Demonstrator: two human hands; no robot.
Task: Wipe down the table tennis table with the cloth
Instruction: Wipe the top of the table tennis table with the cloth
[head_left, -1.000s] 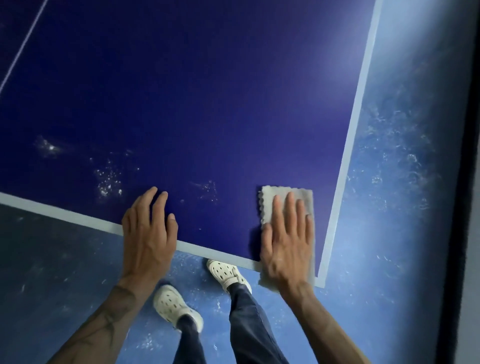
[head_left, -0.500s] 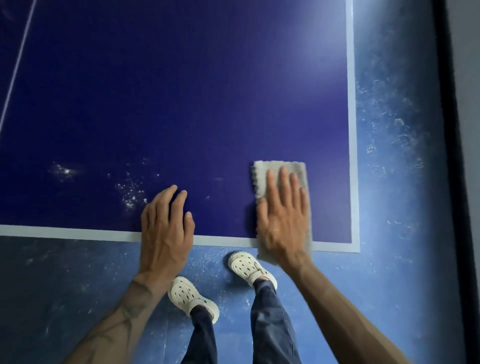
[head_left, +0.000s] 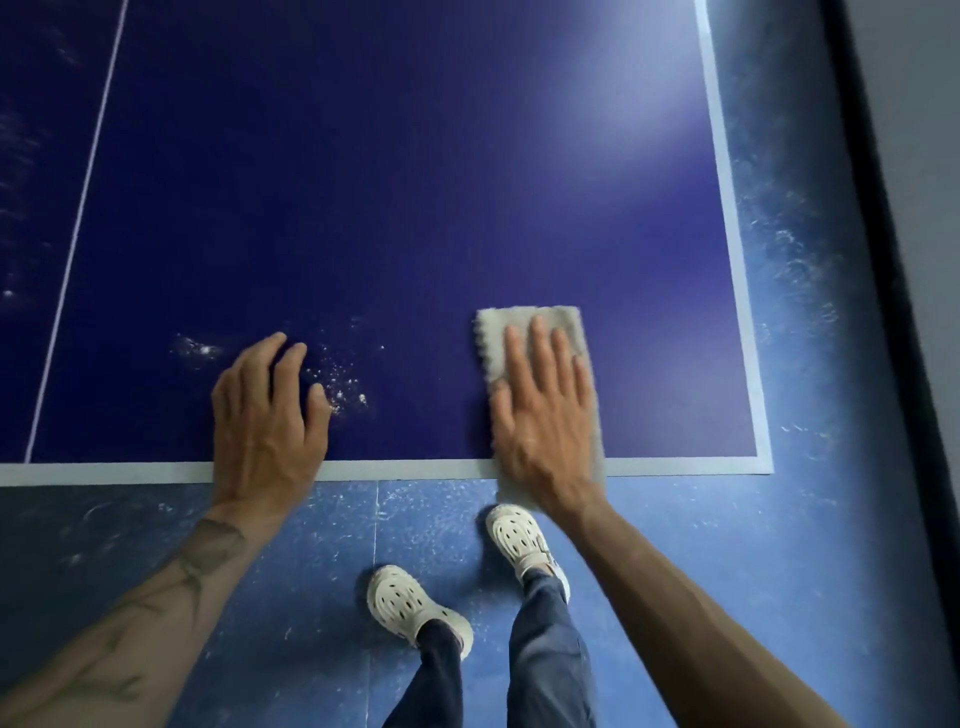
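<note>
Head view, looking down. We see the right hand laid flat, fingers straight and slightly spread, pressing a grey cloth onto the dark blue counter nr. its right front corner. The cloth's far end shows beyond the fingertips; its near end appears to overhang the white edge line, though the wrist hides most of it. The left hand rests on the counter w/ nothing in it, fingers loosely bent, heel over the same edge line. White dust specks lie just right of the left hand, between the two hands; a smaller patch lies to its left. Below: scuffed blue floor, pale perforated shoes, dark trousers. The left forearm bears a tattoo.
</note>
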